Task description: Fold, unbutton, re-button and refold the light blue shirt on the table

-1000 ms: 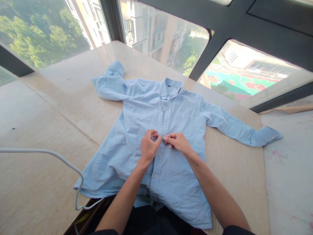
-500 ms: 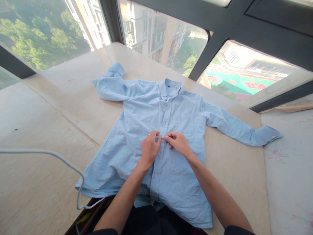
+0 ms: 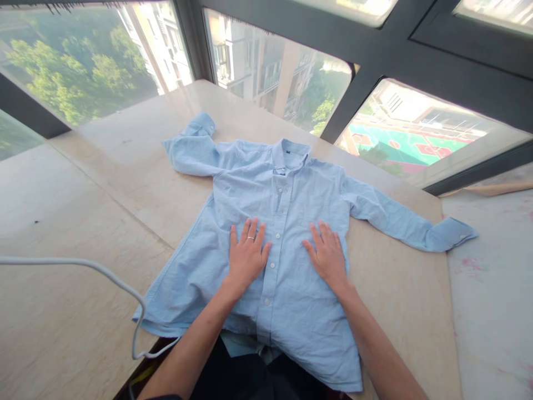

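A light blue long-sleeved button-up shirt (image 3: 306, 316) lies front side up, its collar pointing away from me and both sleeves out to the sides. My left hand (image 3: 246, 254) rests flat on the shirt's left half with fingers spread, a ring on one finger. On the right half, my right hand (image 3: 328, 255) also lies flat, fingers stretched out. Between them runs the placket, where a white button (image 3: 277, 236) sits level with my fingertips. Other buttons show above and below it. The placket gapes slightly near the upper buttons.
The shirt is spread on a beige marbled ledge (image 3: 83, 211) beneath dark-framed windows (image 3: 333, 119). A white cable (image 3: 104, 270) curves in from the left to the shirt's lower left hem. At the right stands a pale patterned surface (image 3: 491, 300), close to the shirt's cuff.
Both hands have let go of the middle button and moved apart, one to each side of the placket. Their fingers went from pinching to lying flat. The view tilted slightly upward.
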{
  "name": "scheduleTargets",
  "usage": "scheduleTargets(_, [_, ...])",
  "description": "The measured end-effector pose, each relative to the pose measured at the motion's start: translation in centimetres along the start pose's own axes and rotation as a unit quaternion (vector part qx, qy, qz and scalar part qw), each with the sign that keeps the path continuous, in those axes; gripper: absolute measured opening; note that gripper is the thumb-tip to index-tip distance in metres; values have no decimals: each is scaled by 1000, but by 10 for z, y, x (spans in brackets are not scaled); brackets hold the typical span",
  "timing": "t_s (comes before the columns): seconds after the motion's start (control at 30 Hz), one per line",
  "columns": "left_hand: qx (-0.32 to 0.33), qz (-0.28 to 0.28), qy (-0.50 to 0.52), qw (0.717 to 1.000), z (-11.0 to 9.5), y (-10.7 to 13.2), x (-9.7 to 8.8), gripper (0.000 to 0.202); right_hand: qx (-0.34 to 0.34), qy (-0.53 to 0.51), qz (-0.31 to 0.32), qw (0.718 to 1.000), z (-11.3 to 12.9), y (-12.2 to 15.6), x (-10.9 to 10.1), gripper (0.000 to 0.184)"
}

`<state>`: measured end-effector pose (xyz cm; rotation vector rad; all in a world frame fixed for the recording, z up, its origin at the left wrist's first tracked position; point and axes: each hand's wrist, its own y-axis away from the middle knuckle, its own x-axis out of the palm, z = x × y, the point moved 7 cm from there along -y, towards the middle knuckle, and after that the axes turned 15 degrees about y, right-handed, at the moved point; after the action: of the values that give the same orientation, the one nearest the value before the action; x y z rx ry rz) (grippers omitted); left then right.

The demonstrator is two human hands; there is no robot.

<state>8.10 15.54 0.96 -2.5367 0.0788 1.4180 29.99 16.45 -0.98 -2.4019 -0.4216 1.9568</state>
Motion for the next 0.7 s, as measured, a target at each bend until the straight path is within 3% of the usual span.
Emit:
scheduleTargets(0.33, [-35, -27, -42, 998, 26, 19, -16, 65, 38, 42, 51, 997, -34, 12, 12, 62])
scheduleTargets(0.7, [-120, -114, -66, 984, 80, 76, -63, 70, 46, 48, 54, 996, -40, 14, 15, 66])
